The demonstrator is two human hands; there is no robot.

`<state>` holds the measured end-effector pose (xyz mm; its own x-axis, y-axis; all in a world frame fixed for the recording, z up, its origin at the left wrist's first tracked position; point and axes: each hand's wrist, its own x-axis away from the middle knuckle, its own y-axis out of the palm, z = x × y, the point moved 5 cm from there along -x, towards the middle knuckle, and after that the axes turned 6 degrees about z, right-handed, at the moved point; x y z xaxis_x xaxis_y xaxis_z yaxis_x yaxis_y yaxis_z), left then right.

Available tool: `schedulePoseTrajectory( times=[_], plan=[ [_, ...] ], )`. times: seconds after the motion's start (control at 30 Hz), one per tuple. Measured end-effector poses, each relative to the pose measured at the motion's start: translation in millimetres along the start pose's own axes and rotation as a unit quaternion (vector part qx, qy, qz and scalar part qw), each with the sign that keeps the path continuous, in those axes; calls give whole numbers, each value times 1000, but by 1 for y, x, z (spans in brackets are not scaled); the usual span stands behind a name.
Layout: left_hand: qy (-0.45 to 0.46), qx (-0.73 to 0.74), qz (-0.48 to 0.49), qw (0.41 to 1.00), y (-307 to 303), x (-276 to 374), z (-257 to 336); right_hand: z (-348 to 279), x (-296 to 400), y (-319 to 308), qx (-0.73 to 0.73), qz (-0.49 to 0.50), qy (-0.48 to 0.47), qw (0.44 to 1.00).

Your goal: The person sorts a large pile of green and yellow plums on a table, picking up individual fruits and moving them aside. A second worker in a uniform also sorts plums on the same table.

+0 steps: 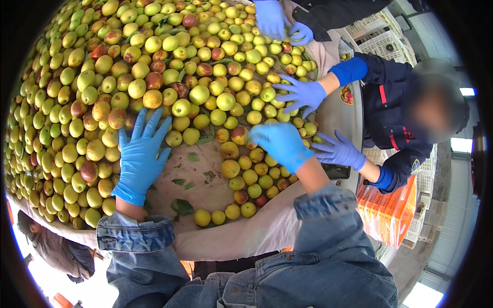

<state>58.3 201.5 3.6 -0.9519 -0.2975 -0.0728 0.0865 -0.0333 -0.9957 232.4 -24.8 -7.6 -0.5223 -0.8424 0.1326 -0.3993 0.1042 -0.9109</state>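
Green and reddish-brown jujube fruits (225, 101) cover a cloth-lined table (200, 165). My left hand (142, 154), in a blue glove, lies with its fingers spread against the fruits left of a bare patch of cloth, and it grips nothing. My right hand (283, 144), also gloved in blue, is over the smaller fruits right of that patch. Its fingers are bent and blurred, and whether a fruit is in them cannot be told. Loose green leaves (182, 206) lie on the cloth between my hands. A row of yellow-green fruits (232, 211) sits along the near edge.
A co-worker's purple-gloved hands (304, 94) are close to my right hand, one above and one beside it. Another person's gloved hands (271, 19) touch fruits at the far side. Orange crates (385, 208) and white crates (389, 46) stand at the right. Someone is at lower left.
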Motion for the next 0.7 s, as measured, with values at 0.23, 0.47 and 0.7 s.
schedulePoseTrajectory(
  times=[0.23,0.47,0.7],
  plan=[
    [-4,0,-4,1000,1,2,-4,-42,-28,-26,-88,81,-87,989],
    [8,-4,7,1000,-2,0,-1,-58,-30,22,93,137,-128,978],
    [8,13,-9,1000,1,-1,-2,-86,-55,-13,-39,212,-116,970]
  ],
)
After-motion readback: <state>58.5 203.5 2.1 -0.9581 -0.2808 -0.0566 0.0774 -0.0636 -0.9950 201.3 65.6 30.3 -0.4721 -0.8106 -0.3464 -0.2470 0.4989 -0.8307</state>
